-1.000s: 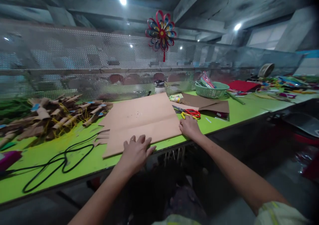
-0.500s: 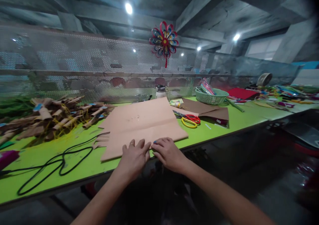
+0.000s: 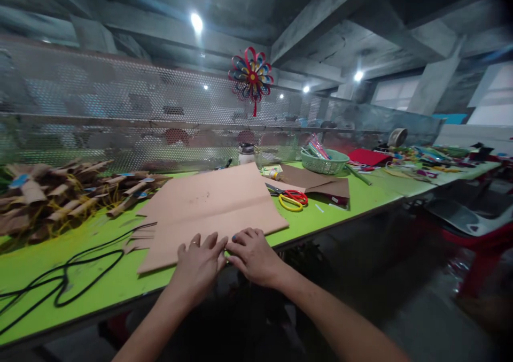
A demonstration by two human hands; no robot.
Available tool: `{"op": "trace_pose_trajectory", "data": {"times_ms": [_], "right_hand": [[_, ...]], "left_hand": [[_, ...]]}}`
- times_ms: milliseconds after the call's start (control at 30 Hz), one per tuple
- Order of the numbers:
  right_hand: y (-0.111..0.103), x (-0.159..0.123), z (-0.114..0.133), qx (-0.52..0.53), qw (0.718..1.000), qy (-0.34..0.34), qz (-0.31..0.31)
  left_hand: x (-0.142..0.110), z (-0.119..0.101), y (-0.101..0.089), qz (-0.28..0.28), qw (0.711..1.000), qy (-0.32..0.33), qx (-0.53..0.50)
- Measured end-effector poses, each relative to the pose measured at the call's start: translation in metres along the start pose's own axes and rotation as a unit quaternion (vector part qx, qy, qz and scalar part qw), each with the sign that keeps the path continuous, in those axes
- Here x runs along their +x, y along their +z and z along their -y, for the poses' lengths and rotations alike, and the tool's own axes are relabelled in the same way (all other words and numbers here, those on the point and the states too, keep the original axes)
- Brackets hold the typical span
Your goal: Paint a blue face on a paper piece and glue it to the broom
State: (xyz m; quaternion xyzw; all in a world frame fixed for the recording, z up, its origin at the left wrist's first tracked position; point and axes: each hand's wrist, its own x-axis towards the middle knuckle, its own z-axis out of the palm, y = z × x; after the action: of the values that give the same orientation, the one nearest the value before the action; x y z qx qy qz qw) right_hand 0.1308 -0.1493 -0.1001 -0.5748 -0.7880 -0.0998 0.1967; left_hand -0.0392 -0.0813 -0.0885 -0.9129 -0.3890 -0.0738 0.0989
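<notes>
A large sheet of brown paper (image 3: pixel 212 199) with a crease across it lies on the green tabletop. At its near edge, my left hand (image 3: pixel 199 268) has its bent fingers on top and its thumb by the edge, gripping the paper. Close beside it, my right hand (image 3: pixel 254 257) pinches the same edge, fingers above and thumb below. A small dark blue spot shows on a right fingertip. Scissors (image 3: pixel 290 200) with one red and one yellow handle lie right of the sheet. Cut brown strips (image 3: pixel 141 238) stick out at its left side.
Rolled brown paper pieces with yellow string (image 3: pixel 60 199) pile up at left, near a black cord (image 3: pixel 66 276). Behind stand a white bottle (image 3: pixel 246 154) and a green basket (image 3: pixel 325 162). Darker brown paper (image 3: pixel 316 183) lies right. A paper flower (image 3: pixel 252 77) hangs at the mesh partition (image 3: pixel 160 97).
My view has turned a little to the right, so the table and its things sit further left. Both hands stay at the paper's near edge, with little visible change in their grip.
</notes>
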Motion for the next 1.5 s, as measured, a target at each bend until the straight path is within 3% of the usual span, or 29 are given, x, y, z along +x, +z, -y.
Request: {"op": "trace_pose_trajectory", "data": {"times_ms": [267,500,700,967,1200,1500], "right_hand": [[-0.003,0.000,0.002,0.002,1.000,-0.008,0.011],[-0.014,0.005,0.005,-0.005,0.999,-0.018,0.036],[-0.018,0.007,0.003,-0.014,0.998,-0.038,0.046],[-0.003,-0.004,0.001,-0.007,0.999,-0.036,0.020],[-0.007,-0.006,0.000,-0.010,0.999,-0.041,0.025],[-0.014,-0.022,-0.019,0.007,0.998,-0.021,0.063]], "left_hand": [[-0.007,0.002,0.001,-0.013,0.999,0.006,-0.032],[-0.010,0.011,0.002,-0.039,0.996,0.053,-0.067],[-0.011,-0.004,0.010,-0.088,0.986,0.110,-0.090],[-0.017,-0.014,0.026,-0.152,0.983,0.084,-0.068],[-0.018,-0.016,0.021,-0.138,0.986,0.087,-0.030],[-0.017,-0.016,0.010,-0.106,0.989,0.088,-0.044]]}}
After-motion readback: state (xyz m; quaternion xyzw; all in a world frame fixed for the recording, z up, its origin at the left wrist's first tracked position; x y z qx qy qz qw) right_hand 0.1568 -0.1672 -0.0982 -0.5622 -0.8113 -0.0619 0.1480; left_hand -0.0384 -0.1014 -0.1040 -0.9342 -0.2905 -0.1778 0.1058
